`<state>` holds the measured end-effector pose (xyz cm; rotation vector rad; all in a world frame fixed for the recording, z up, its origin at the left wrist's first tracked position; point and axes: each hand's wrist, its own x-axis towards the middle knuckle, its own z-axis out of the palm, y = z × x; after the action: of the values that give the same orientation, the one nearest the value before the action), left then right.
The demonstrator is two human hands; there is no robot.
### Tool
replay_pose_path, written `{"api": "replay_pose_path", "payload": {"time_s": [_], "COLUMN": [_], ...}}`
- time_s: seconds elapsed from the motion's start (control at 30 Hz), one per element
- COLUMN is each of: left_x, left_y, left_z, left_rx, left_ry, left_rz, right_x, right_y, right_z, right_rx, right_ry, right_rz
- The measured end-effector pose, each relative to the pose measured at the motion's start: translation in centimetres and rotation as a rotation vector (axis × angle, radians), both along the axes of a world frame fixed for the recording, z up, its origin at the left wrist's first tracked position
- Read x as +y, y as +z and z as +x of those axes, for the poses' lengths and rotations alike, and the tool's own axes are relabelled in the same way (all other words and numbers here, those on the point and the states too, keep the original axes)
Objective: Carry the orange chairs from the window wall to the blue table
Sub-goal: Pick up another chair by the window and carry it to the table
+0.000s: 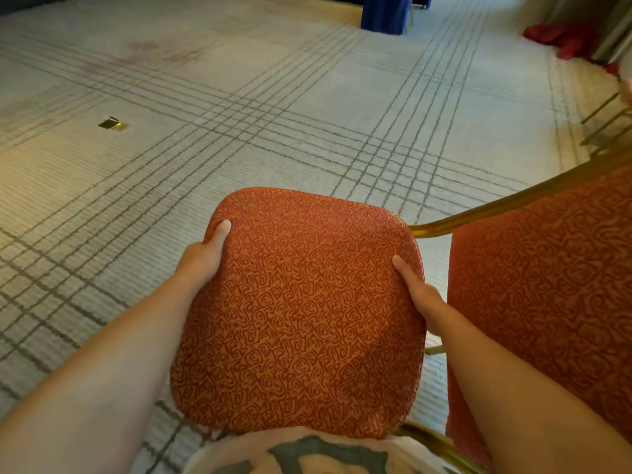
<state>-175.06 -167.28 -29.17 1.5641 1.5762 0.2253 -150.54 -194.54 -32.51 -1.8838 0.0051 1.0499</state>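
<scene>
An orange chair (301,313) with a swirl-patterned cushion fills the middle of the view, held in front of my body above the carpet. My left hand (205,254) grips its left edge, thumb on top and fingers hidden underneath. My right hand (417,292) grips its right edge the same way. A second orange chair (547,285) with a gold metal frame stands close on my right. The blue table's cloth (386,12) hangs at the far top of the view.
Pale carpet with grey crossing lines stretches ahead to the blue cloth. A brass floor socket (110,123) sits in the carpet at the left. Red fabric (564,39) lies at the far right, with gold chair legs (605,121) below it.
</scene>
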Motion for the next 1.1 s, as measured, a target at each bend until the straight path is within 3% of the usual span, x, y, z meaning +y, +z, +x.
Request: {"api": "replay_pose_path", "payload": {"time_s": [0.43,0.73,1.1], "left_x": [23.8,31.9,40.7], "left_y": [1.5,-0.4,-0.5], "left_z": [21.6,39.6,65.6], "left_rx": [-0.038,-0.026,-0.028], "left_ry": [-0.197,-0.326,-0.33], "left_rz": [0.068,-0.012,-0.036], "right_x": [20.1,26.5,35.2], "right_y": [2.2,1.5,2.1], "right_z": [17.1,31.6,57.2], "right_rx": [-0.083,-0.058,-0.039], "right_ry": [-0.188,-0.292,-0.296], "right_rz": [-0.004,-0.049,-0.062]}}
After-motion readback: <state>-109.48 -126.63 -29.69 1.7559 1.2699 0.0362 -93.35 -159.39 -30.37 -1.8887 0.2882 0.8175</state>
